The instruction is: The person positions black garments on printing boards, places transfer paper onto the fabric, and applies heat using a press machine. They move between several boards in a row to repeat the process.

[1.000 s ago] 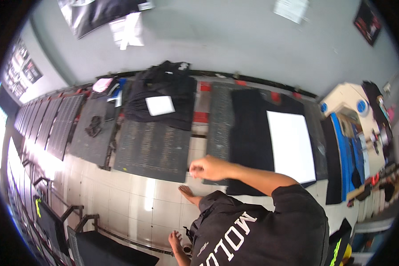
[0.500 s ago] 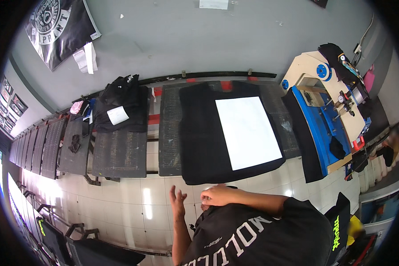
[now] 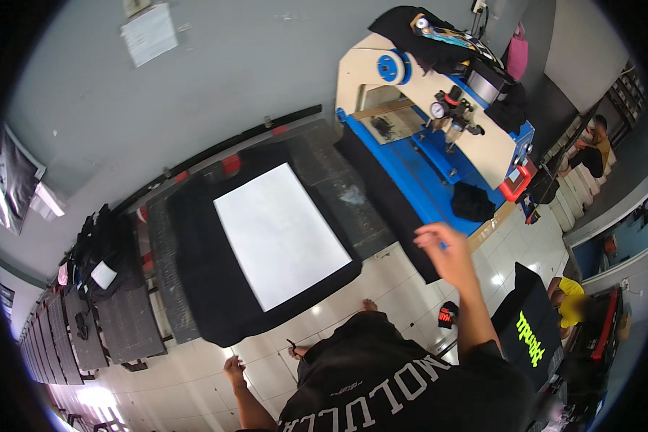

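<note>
- White sheet (image 3: 282, 237) on black shirt (image 3: 203, 270), its long axis running far-left to near-right.
- Right hand (image 3: 446, 253): fingers loosely parted.
- Left hand (image 3: 234, 370): parted or closed, I can't tell.

A scuffed grey wall (image 3: 266, 79) spans the upper part of the room, a white sheet of paper (image 3: 150, 36) stuck to it and a dark poster (image 3: 13, 180) at far left. Dark tabletops (image 3: 129, 327) recede leftward in a row. The floor (image 3: 403, 324) is pale, glossy tile — light glares off it at lower left. Pale steps (image 3: 563, 212) stand at right — near a light-framed opening (image 3: 615, 234).
</note>
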Available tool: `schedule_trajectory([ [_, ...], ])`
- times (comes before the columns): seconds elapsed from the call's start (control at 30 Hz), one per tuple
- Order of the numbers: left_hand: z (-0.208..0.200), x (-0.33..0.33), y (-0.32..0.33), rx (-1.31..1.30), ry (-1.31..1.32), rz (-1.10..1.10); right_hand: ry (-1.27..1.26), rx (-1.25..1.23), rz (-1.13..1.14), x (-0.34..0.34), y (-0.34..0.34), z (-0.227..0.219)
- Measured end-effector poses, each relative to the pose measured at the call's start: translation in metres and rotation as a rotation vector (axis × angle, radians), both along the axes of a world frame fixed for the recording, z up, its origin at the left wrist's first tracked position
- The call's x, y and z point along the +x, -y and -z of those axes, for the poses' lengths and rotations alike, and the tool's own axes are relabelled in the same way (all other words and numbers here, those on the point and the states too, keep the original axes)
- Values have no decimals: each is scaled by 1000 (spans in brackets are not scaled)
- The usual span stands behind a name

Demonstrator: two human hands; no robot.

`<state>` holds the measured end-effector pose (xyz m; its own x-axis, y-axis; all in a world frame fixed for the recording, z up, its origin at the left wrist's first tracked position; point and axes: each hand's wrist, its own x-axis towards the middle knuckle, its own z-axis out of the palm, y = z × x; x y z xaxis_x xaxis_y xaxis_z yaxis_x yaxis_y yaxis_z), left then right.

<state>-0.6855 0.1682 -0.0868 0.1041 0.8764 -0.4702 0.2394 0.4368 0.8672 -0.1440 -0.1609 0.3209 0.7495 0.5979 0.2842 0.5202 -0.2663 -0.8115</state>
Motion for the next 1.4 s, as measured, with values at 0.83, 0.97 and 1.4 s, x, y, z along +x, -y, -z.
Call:
schedule_trajectory([
  [0.83, -113, 337, 106, 2, 350, -606, -197, 374, -336, 108, 48, 60],
  [0.97, -133, 346, 103, 17, 344, -629, -250, -29, -774, 41, -79, 136],
  [1.4, -165, 372, 103, 214, 364, -93, 206, -228, -757, -10, -223, 223],
])
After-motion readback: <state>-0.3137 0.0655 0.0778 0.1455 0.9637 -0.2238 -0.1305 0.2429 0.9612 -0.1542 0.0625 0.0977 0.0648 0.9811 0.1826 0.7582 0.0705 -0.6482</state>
